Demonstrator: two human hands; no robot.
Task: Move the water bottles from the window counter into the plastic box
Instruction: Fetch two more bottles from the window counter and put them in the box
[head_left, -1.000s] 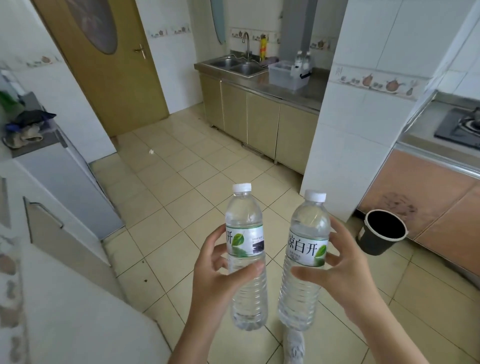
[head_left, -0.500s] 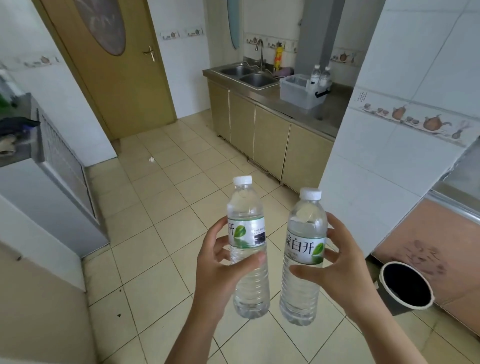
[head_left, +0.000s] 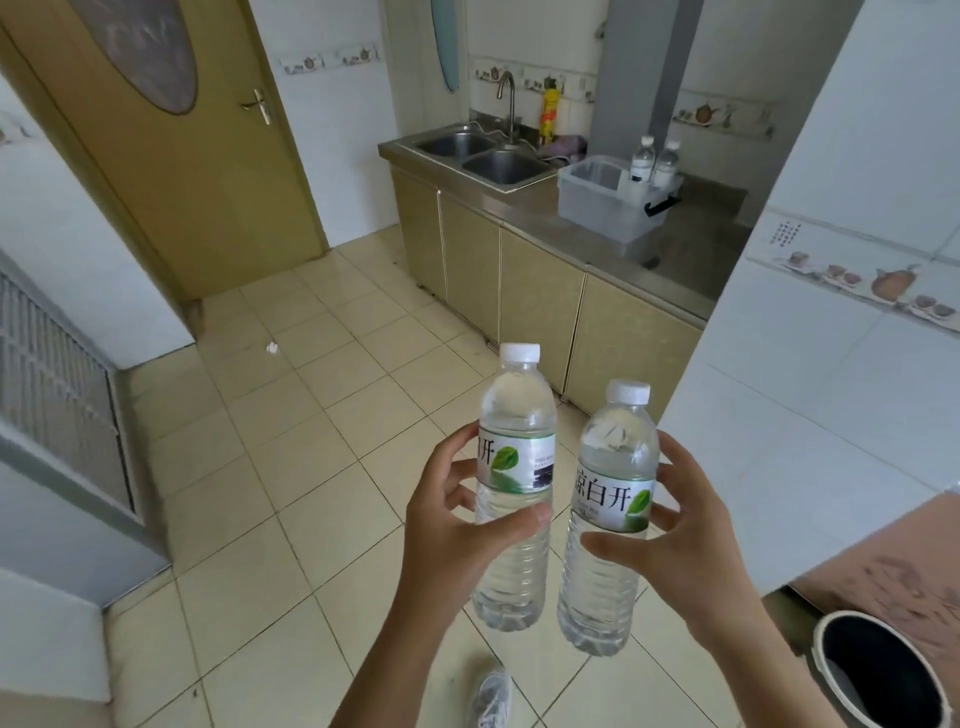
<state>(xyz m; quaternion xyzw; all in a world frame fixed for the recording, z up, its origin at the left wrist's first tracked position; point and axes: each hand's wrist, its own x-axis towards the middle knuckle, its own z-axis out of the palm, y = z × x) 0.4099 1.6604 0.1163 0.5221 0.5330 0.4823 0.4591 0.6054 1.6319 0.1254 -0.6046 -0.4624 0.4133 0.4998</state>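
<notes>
Kitchen: tiled floor; box (head_left: 613, 200) on the counter (head_left: 670, 260) beside the sink (head_left: 488, 156), two bottles inside.
Left hand (head_left: 447, 525): wrapped around left bottle (head_left: 514, 483), well short of box.
Right hand (head_left: 680, 525): wrapped around right bottle (head_left: 608, 514).
Risk: bottles likely knock together, or tip those already in the box.

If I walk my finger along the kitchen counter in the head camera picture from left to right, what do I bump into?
Faucet above the double sink → yellow bottle → clear plastic box → two water bottles standing at the box's right end, the box wall hiding their bases.
</notes>
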